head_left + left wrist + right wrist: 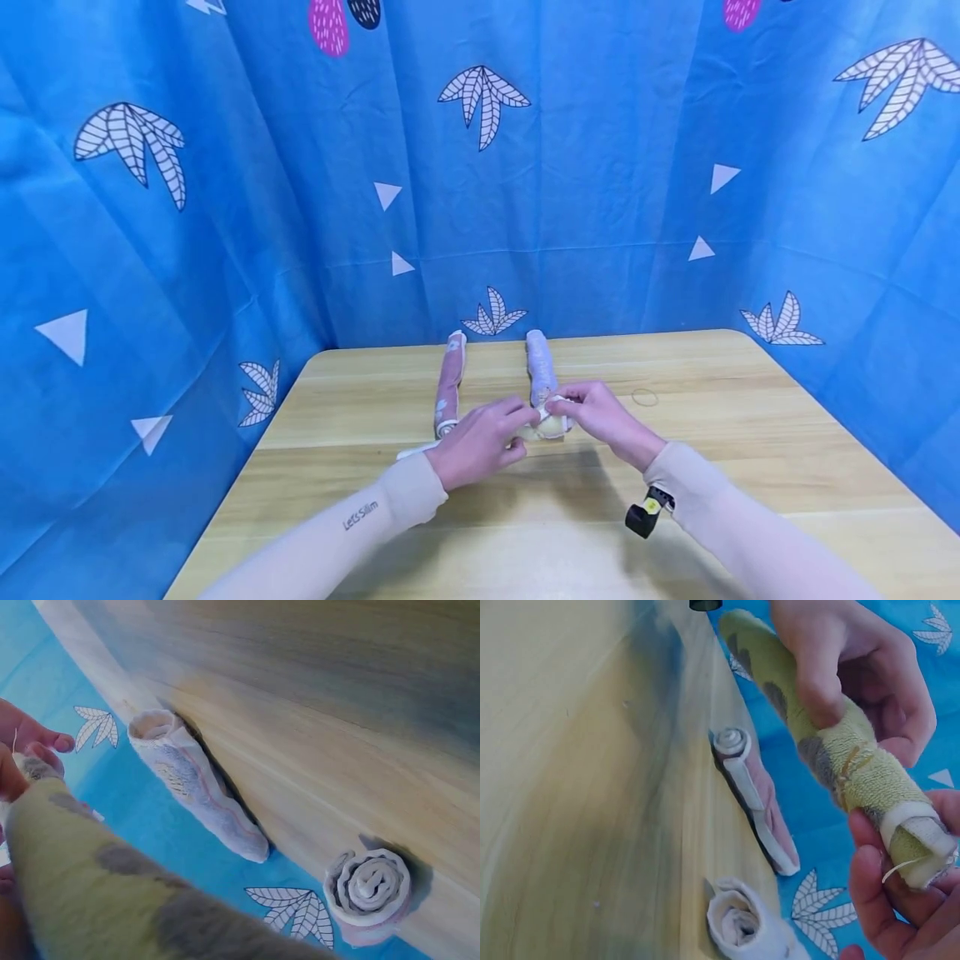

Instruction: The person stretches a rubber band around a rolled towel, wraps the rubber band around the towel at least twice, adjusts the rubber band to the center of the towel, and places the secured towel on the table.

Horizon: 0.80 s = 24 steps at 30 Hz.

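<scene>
A rolled towel (855,769), yellow-green with grey patches, is held above the table by both hands. My left hand (483,442) grips it partway along, its thumb pressed on the roll in the right wrist view. At the other end my right hand (600,412) pinches the roll near a white band, where a thin pale strand (904,870) sticks out. Just behind the hands, a lavender rolled towel (540,367) lies on the table. To its left lies a pink rolled towel (450,383) with white edging.
The wooden table (750,467) backs onto a blue patterned curtain (600,167) that also hangs at both sides. A thin ring-shaped band (644,397) lies to the right of the hands. A black strap (645,515) hangs at the right wrist.
</scene>
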Tool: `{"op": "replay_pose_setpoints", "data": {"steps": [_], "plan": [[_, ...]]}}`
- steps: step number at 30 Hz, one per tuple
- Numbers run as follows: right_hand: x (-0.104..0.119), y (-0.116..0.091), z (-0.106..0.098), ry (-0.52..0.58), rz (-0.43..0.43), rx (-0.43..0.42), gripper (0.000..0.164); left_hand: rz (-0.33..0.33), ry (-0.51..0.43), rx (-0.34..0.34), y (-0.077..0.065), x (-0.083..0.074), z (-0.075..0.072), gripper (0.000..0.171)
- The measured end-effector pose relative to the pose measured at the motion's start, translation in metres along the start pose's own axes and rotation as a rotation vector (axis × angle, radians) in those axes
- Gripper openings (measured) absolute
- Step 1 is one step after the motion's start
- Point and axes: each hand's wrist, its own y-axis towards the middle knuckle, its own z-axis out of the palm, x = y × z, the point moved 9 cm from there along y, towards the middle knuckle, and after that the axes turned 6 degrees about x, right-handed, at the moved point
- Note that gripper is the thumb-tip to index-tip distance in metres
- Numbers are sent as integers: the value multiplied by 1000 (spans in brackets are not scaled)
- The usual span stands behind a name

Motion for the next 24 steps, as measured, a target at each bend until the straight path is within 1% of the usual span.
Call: {"op": "replay_pose_setpoints", "data": {"steps": [3, 6, 8, 10, 13, 15, 16, 18, 21, 23, 24], "plan": [[-1, 0, 2, 3, -7, 7, 21, -6, -20, 51, 0, 0, 5, 24], [-3, 0, 3, 15, -1, 17, 20, -15, -41, 97, -1, 1, 10, 19], [-6, 0, 3, 30, 21, 25, 21, -17, -53, 107, -3, 2, 10, 18], [-8, 0, 3, 52, 38, 33, 22, -20, -76, 102, -3, 3, 8, 18], [-8, -1, 2, 47, 50, 38, 24, -43, -156, 103, -3, 8, 7, 21], [-5, -2, 1, 11, 26, 47, 26, -91, -262, 122, -2, 14, 8, 22], [-3, -3, 1, -21, 5, 53, 27, -125, -327, 136, -3, 18, 10, 22], [4, -6, 1, -99, -79, 74, 30, -207, -459, 169, -3, 26, 13, 23], [19, -14, 0, -215, -264, 88, 34, -303, -648, 207, -5, 34, 18, 21], [29, -22, 0, -288, -404, 88, 35, -338, -742, 230, -5, 36, 20, 19], [34, -26, 0, -333, -470, 85, 35, -342, -784, 238, -5, 37, 21, 18]]}}
